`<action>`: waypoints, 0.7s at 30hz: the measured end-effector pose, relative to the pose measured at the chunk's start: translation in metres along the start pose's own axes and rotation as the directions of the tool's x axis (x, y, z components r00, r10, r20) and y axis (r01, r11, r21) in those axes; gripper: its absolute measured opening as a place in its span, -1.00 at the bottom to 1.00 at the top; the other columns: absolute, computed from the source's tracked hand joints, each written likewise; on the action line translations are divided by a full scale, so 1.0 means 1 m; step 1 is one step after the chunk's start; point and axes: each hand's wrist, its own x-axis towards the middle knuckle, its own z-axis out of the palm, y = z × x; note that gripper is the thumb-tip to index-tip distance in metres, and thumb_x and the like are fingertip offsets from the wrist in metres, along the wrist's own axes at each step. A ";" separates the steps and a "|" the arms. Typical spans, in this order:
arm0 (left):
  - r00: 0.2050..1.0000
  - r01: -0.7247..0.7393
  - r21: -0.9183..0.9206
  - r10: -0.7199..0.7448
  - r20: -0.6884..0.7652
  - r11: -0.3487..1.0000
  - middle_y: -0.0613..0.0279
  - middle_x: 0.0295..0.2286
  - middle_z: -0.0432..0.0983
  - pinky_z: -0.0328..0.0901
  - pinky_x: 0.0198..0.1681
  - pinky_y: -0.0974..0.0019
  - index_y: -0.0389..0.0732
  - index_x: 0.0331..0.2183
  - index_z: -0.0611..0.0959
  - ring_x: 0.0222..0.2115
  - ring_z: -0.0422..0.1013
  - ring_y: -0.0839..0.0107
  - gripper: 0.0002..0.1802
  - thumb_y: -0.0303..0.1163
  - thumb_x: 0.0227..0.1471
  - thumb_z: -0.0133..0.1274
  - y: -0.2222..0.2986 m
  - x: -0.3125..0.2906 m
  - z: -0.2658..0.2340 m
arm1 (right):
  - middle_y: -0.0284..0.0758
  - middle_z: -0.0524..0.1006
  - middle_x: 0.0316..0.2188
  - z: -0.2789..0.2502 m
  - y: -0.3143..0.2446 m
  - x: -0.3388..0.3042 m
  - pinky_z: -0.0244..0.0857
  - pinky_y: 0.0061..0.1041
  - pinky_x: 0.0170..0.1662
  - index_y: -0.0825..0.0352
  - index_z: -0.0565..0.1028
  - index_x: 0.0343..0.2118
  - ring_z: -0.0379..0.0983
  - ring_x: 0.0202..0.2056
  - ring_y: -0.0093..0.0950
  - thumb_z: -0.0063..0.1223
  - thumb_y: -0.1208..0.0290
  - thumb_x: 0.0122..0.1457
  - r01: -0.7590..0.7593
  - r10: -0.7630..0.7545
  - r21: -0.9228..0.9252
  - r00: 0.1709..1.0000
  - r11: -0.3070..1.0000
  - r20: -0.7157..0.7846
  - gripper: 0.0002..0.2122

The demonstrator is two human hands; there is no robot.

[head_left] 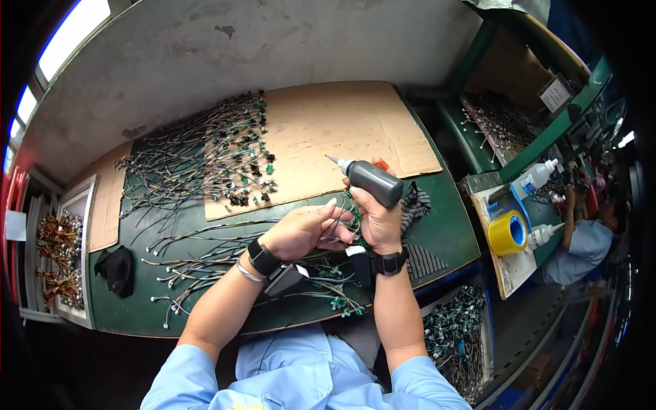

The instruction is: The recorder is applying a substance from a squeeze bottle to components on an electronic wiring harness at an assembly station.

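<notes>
Head view: right hand [380, 222], grasping bottle [376, 183]; left hand [301, 232], half-curled at wires [354, 214], grip unclear; both above worktop [447, 222].

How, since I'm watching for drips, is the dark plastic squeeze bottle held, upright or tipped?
Tipped: the right hand grips the bottle, seen lengthwise from above, pale nozzle pointing leftward.

The shirt [290, 362] and its sleeves [181, 376] are light blue, with a yellow marking [244, 407] at the near edge. Left wristband [262, 258] and right wristband [392, 263] are black, with dark boxes [284, 279]; beside the left one is a silver bracelet [249, 272].
</notes>
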 end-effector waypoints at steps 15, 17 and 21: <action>0.615 -0.023 0.959 0.760 -0.208 0.282 0.23 -0.41 0.54 0.36 -0.26 0.50 -0.34 -0.27 0.52 -0.32 0.46 0.51 -0.82 -0.45 0.10 -0.05 -0.017 0.013 0.014 | -0.20 0.38 -0.12 0.006 0.009 0.000 0.33 -0.49 -0.08 0.35 0.16 0.06 0.42 -0.18 -0.39 0.05 0.76 -0.06 0.164 -0.169 -0.092 0.984 0.982 -0.051 -0.42; 0.616 0.025 0.973 0.763 -0.194 0.228 0.23 -0.39 0.54 0.36 -0.26 0.50 -0.35 -0.27 0.52 -0.32 0.46 0.51 -0.83 -0.46 0.10 -0.05 -0.018 0.014 0.011 | -0.20 0.38 -0.12 0.007 0.011 0.000 0.33 -0.49 -0.07 0.37 0.17 0.06 0.42 -0.18 -0.40 0.04 0.78 -0.07 0.143 -0.152 -0.127 0.987 0.981 -0.056 -0.42; 0.695 -0.387 0.689 0.685 -0.219 0.612 0.23 -0.38 0.52 0.36 -0.28 0.51 -0.33 -0.27 0.53 -0.36 0.46 0.50 -0.82 -0.44 0.10 -0.03 -0.024 0.018 -0.007 | -0.20 0.38 -0.12 0.008 0.011 -0.001 0.32 -0.49 -0.07 0.39 0.18 0.05 0.42 -0.18 -0.41 0.03 0.79 -0.08 0.120 -0.124 -0.078 0.991 0.990 -0.054 -0.43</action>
